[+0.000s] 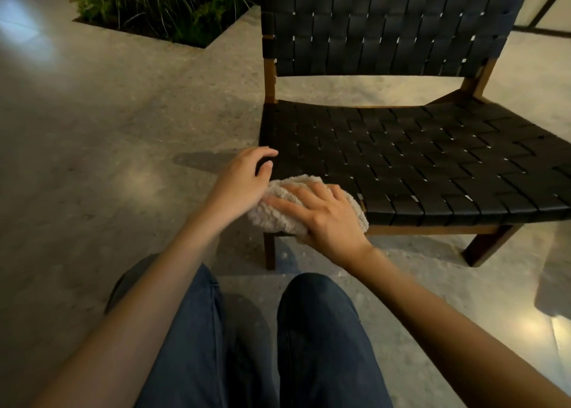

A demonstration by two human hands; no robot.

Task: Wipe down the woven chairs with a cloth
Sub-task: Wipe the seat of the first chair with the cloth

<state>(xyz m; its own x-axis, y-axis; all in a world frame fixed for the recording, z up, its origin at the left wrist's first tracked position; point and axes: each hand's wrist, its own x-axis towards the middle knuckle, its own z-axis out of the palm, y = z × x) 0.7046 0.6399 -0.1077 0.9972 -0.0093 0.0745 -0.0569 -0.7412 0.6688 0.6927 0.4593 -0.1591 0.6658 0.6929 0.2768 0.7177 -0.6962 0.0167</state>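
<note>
- While the right hand [324, 216] is pressing the cloth [272, 219] onto the near left corner of the chair seat [417, 160], the wipe-down is looking, as far as the head view shows, to be at an early stage.
- The right fingers [296, 196] are lying straight and spread over the cloth, pressing it flat rather than clutching it.
- The left hand [244, 179] is hovering at the seat's left edge with fingers loosely curled and holding nothing; whether it is touching the weave is unclear.
- No wet streak or sheen is marking which parts are wiped, so I am judging that the rest of the seat, the backrest [386, 30] and any other chairs are waiting.
- The cloth is showing as a pale, nubby terry pad, bunched thick and soft.
- The seat and backrest are showing as broad, flat black straps in a basket weave, smooth and slightly glossy, with small gaps likely to be catching dust.
- The wooden frame [432, 230] is running brown and square-edged under the straps, standing on a speckled stone floor [108, 129].
</note>
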